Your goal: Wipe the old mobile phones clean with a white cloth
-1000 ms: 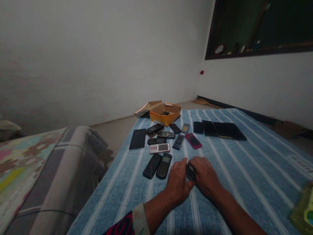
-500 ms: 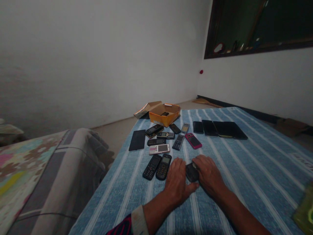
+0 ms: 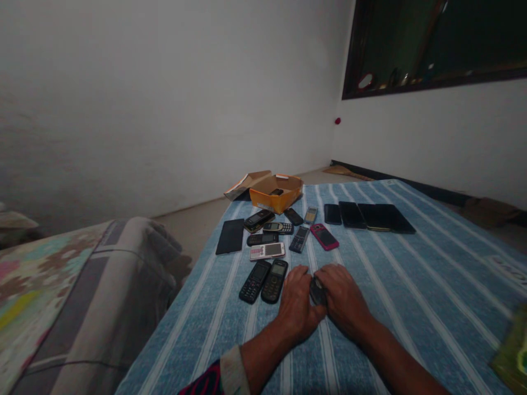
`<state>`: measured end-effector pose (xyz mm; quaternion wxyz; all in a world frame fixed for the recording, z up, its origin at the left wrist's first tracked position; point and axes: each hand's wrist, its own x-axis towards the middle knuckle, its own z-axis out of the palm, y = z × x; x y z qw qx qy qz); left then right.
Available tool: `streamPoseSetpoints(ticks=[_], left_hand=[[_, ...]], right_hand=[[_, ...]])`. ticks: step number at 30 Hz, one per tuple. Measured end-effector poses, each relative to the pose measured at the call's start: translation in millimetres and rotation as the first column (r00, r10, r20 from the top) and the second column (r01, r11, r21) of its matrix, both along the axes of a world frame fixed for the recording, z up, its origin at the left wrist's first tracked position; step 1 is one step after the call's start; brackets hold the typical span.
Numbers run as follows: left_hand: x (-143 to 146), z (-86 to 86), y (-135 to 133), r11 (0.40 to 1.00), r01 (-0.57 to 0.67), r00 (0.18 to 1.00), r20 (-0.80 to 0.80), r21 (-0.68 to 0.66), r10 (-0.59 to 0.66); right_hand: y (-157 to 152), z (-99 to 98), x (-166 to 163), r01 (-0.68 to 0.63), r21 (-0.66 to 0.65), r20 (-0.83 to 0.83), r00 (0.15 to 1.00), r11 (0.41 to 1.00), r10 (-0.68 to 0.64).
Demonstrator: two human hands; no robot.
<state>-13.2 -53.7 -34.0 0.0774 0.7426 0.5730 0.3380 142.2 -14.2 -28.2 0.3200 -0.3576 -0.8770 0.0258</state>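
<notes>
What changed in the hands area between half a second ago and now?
The right hand shifted left, closing toward the left hand; it now covers more of the dark object between them. No clear grab or release visible. The other phones and the orange box stayed put.

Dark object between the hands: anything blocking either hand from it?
Nothing visible. The dark object sits right between the left hand and right hand, which partly hides it. The nearest keypad phone lies outside that gap, left of the left hand.
</notes>
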Motion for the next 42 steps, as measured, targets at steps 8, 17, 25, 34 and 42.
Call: streamPoseSetpoints(ticks=[8,17,25,34,42], left_hand=[[1.8,-5.9,-7.7,0.983,0.100,0.994,0.027,0.153,-0.106],[5.2,3.5,-14.3,0.964,0.139,0.988,-0.096,0.227,-0.120],[5.0,1.6,-17.0,0.941,0.191,0.978,-0.138,0.281,-0.157],[4.3,-2.5,-10.7,0.951,0.156,0.988,-0.051,0.267,-0.147],[2.9,-0.4,-3.9,0.992,0.105,0.993,0.047,0.066,-0.109]], right_hand=[[-7.1,12.0,-3.7,-0.019,0.008,-0.069,0.997,1.000,0.020],[2.9,12.2,13.4,0.229,0.065,-0.045,0.973,0.971,-0.226],[-7.0,13.1,2.2,0.116,0.152,-0.146,0.985,0.982,-0.094],[-2.3,8.8,5.1,0.092,0.064,-0.094,0.992,0.994,-0.085],[3.4,-3.7,7.8,0.123,0.001,-0.001,0.992,0.992,-0.123]])
